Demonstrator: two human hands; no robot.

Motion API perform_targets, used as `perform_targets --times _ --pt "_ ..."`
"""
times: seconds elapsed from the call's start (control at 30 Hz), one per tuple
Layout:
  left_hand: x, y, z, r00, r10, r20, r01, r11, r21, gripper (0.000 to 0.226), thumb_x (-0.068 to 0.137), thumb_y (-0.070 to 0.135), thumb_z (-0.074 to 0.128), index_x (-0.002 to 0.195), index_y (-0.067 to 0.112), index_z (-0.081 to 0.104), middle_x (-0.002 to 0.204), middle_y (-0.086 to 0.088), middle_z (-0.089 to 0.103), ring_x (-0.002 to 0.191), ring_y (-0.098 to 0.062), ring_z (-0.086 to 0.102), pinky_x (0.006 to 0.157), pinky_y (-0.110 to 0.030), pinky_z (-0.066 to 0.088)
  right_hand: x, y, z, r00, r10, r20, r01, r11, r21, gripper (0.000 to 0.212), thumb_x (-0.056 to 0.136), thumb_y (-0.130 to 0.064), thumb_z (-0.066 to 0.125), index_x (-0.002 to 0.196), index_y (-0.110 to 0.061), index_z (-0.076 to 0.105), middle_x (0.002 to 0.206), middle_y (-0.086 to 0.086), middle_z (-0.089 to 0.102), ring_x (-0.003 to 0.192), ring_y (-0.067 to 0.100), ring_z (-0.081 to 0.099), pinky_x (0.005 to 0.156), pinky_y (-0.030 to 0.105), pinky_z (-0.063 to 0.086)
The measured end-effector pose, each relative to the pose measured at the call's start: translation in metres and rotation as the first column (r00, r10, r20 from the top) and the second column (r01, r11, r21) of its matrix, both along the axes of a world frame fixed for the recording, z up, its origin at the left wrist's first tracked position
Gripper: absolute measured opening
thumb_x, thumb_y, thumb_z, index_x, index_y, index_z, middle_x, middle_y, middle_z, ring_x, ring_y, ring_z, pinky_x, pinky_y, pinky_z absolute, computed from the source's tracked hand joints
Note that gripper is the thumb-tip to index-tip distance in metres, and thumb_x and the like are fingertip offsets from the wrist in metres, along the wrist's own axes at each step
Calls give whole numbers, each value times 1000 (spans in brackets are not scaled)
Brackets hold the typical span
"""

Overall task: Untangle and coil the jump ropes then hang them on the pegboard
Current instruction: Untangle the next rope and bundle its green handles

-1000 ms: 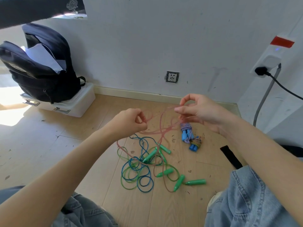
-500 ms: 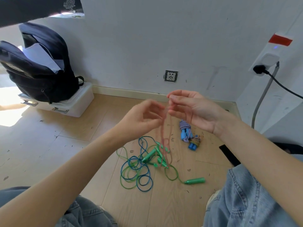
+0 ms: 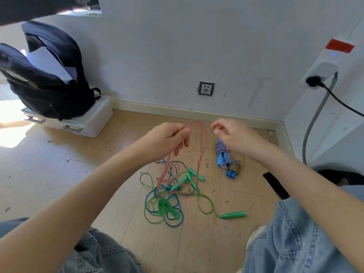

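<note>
Thin, glossy pink plastic jump rope (image 3: 200, 154) droops in a loop from the left hand's (image 3: 167, 138) pinch; right hand (image 3: 234, 138) hovers beside, fingers loosely curled, holding nothing.

The light wooden plank floor (image 3: 197, 243) carries a tangle of green and blue plastic jump ropes (image 3: 167, 201), two bundled blue-handled ropes (image 3: 226, 160), a white plastic box (image 3: 92, 123) and scattered debris.

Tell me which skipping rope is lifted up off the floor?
The pink rope. The left hand holds it up, so it hangs in long loops. The green rope and blue rope lie tangled on the wooden floor.
</note>
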State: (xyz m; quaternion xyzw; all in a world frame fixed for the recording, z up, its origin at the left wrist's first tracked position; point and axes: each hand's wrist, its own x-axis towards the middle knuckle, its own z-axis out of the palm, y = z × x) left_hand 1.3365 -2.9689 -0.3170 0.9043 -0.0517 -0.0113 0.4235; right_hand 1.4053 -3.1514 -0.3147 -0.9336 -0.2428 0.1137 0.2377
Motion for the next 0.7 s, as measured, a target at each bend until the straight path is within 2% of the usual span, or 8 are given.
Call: perform_targets --times 0.1,0.2,0.3,0.37,0.47,0.57,0.63,0.7 --pt "-3 -9 -2 996 -84 -38 85 995 43 37 97 27 40 62 24 54 53 7 44 46 -1 47 54 -14 43 -4 2 14 902 275 -334 -129 907 400 39 94 -6 46 129 -23 46 124 -8 54 77 12 65 55 20 50" --pt "-1 -8 -5 996 -93 -17 94 994 52 35 96 26 44 62 27 53 52 8 44 46 0 47 50 -9 38 -17 4 14 794 409 -449 -295 906 305 20 90 -6 54 108 -13 59 88 0 62 63 10 65 50 19 47" --pt "-2 2 -14 989 -71 -126 88 988 130 32 97 27 41 68 24 53 61 6 54 58 -9 54 61 -22 43 -10 7 15 909 225 -350 -17 861 509 10 92 -7 53 90 -5 63 65 9 55 41 6 53 38 15 38" --pt "-6 4 -28 949 -58 -309 150 948 280 33 100 26 35 75 13 54 75 -4 63 70 -18 58 71 -25 44 3 0 22 916 64 -395 251 677 692 14 93 -7 51 85 -6 62 62 5 54 37 6 49 34 15 32" --pt "-9 2 -33 931 -11 -364 154 918 365 39 101 26 31 73 10 52 74 -5 63 64 -17 56 69 -26 44 10 -12 14 938 -54 -342 195 898 395 10 91 -11 55 99 -8 60 86 7 64 41 7 55 33 15 33" --pt "-2 -1 -17 987 -36 -159 73 969 234 39 99 29 36 63 21 48 57 10 48 51 -9 47 62 -28 42 2 -11 0 983 20 -182 -50 986 -159 69 81 -23 69 140 -19 32 137 4 45 69 10 65 43 12 38" --pt "-2 -9 -8 989 -118 -93 127 987 97 35 97 27 41 63 23 50 52 10 44 50 -8 44 60 -28 45 -7 -3 1 950 189 -251 -200 979 -22 85 75 -24 75 143 -31 24 143 -6 38 81 11 61 58 15 44" --pt "-3 -16 -7 987 -138 -82 135 990 -45 32 95 24 46 64 22 53 49 12 44 49 -4 41 56 -23 44 -12 3 1 830 331 -450 -265 942 204 57 79 -12 71 129 -21 44 117 -2 60 69 12 65 52 20 48"
